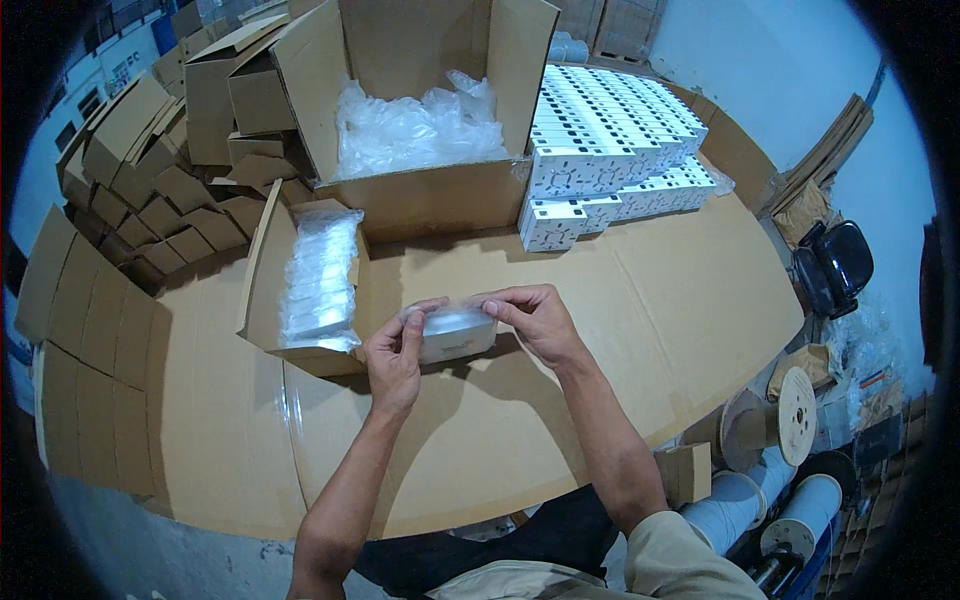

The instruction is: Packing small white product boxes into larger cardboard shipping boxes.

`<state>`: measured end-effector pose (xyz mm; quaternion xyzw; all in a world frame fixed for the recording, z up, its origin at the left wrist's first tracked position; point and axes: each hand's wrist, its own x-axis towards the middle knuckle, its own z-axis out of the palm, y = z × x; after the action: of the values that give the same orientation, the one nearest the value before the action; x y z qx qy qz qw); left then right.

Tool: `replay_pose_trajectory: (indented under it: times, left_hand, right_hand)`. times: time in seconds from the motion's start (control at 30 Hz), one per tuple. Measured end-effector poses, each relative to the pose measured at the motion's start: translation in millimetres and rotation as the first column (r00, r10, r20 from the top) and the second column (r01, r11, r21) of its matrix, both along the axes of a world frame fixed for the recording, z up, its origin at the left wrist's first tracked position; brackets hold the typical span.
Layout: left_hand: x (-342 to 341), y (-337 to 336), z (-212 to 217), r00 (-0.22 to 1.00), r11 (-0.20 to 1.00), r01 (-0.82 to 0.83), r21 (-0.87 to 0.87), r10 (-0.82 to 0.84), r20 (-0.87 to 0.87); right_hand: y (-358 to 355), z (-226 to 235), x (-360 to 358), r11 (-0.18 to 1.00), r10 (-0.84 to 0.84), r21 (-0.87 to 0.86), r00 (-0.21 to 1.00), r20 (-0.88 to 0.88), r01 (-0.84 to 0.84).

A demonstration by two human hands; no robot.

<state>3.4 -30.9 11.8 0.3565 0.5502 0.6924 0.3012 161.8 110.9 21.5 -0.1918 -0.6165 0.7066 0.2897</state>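
Between my two hands is a small white box in a clear plastic bag (455,338), held just above the cardboard-covered table. My left hand (396,350) pinches the bag's upper left corner between thumb and fingers. At the upper right corner, my right hand (535,322) grips the same bag the same way. Left of my left hand stands an open cardboard box (262,268). Inside it, several bagged white pieces (322,275) stand in a row.
Behind, a large open carton (430,200) holds clear plastic bags (415,125). White boxes with dark cutouts (600,150) are stacked at the back right. Folded cardboard boxes (165,190) crowd the left. Cable spools (795,415) and a black chair (835,262) stand beyond the table's right edge.
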Motion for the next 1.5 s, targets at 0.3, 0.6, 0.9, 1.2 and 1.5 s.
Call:
replay_pose_trajectory:
  times: [0.3,0.6,0.9,1.2,1.5]
  left_hand:
    - [0.5,3.2,-9.7,0.999,0.999,0.049,0.015,-0.049,-0.015]
    - [-7.1,1.0,-6.1,0.988,0.989,0.146,-0.026,-0.144,0.062]
    - [-6.7,2.6,-12.9,0.999,1.000,-0.002,-0.030,0.003,0.046]
    - [-8.5,8.9,-28.3,0.980,0.998,-0.055,0.038,0.047,0.191]
    - [-4.7,8.7,-23.4,0.982,0.996,-0.088,-0.024,0.091,0.164]
  right_hand:
    - [-6.4,13.5,0.5,0.998,0.041,0.033,0.995,0.089,-0.044]
    - [3.2,-0.4,2.6,0.988,0.084,0.118,0.991,0.102,-0.095]
    - [-0.2,-8.6,-4.6,0.994,-0.037,0.104,0.999,0.031,0.034]
    - [-11.3,-0.6,-13.5,0.997,-0.083,-0.007,0.993,-0.090,0.083]
    - [-0.8,6.1,3.0,0.924,0.067,0.368,0.992,0.107,-0.102]
